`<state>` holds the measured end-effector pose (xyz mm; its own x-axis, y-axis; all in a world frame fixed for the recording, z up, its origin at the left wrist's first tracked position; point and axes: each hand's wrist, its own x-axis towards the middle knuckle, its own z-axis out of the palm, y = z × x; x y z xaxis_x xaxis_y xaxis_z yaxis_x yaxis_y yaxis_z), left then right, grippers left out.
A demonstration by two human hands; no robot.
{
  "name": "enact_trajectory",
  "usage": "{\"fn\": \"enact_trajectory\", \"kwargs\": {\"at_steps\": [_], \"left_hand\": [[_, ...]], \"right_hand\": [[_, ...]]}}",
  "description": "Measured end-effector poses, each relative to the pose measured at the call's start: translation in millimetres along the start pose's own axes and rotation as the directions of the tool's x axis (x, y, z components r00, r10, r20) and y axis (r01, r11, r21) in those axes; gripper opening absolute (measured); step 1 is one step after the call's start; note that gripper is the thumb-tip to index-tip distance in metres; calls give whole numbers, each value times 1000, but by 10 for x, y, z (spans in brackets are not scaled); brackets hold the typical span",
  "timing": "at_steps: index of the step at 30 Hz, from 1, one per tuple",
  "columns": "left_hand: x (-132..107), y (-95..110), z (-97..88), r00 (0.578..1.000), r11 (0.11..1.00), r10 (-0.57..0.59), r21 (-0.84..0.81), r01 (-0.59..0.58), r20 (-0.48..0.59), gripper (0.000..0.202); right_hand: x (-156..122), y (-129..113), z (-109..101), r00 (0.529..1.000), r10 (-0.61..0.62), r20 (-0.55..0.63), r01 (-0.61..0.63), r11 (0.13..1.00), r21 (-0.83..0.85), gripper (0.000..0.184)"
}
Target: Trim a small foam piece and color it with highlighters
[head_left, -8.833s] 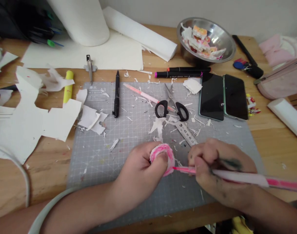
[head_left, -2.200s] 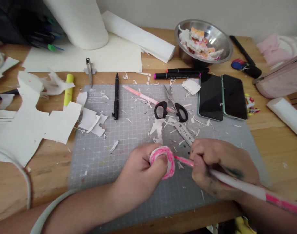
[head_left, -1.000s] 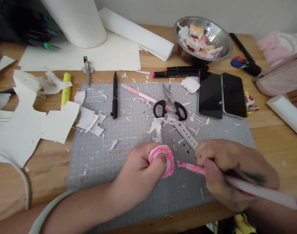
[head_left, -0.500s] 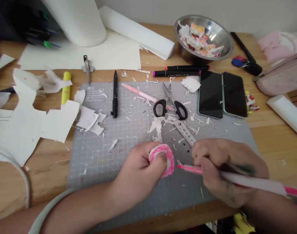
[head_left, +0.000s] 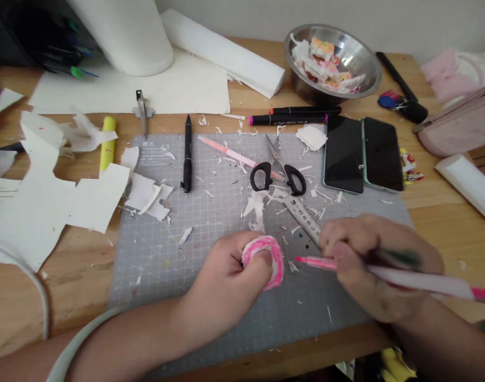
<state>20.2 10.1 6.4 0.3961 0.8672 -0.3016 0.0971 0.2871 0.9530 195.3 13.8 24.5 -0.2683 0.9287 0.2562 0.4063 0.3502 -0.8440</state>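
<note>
Between thumb and curled fingers, my left hand (head_left: pixel 230 286) pinches a small round paper piece (head_left: pixel 277 265) with a pink-coloured rim and a white middle, partly hidden by the thumb. My right hand (head_left: pixel 377 270) grips a pink marker (head_left: pixel 421 280) with a white barrel. Its tip points left and stays a short way off the paper piece, not touching it. Both hands are above the grey cutting mat (head_left: pixel 155 281). Beyond them lie black-handled scissors (head_left: pixel 280 170) and a steel ruler (head_left: pixel 303 218), whose near end is partly covered by my right hand.
Paper scraps (head_left: pixel 147 196) litter the mat around a black pen (head_left: pixel 187 156) and an orange-pink marker (head_left: pixel 230 153). Two phones (head_left: pixel 343 154) lie at the right, below a metal bowl (head_left: pixel 371 71) of coloured scraps. Cut paper (head_left: pixel 39 212) and a yellow tube (head_left: pixel 107 143) occupy the left.
My right hand has shifted slightly up and to the right with the pink marker, widening the gap to the paper piece. My left hand stays in place.
</note>
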Motion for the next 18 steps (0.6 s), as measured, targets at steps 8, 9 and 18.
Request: {"fn": "enact_trajectory", "kwargs": {"at_steps": [8, 9, 18], "left_hand": [[-12, -16, 49, 999, 997, -34, 66, 31, 37, 20], [-11, -20, 54, 998, 997, -42, 60, 40, 39, 19], [15, -19, 34, 992, 989, -67, -137, 51, -111, 25]], "right_hand": [[53, 38, 54, 987, 150, 55, -155, 982, 104, 17], [61, 39, 58, 986, 140, 93, -147, 986, 76, 16], [105, -17, 60, 986, 145, 86, -145, 989, -7, 8]]}}
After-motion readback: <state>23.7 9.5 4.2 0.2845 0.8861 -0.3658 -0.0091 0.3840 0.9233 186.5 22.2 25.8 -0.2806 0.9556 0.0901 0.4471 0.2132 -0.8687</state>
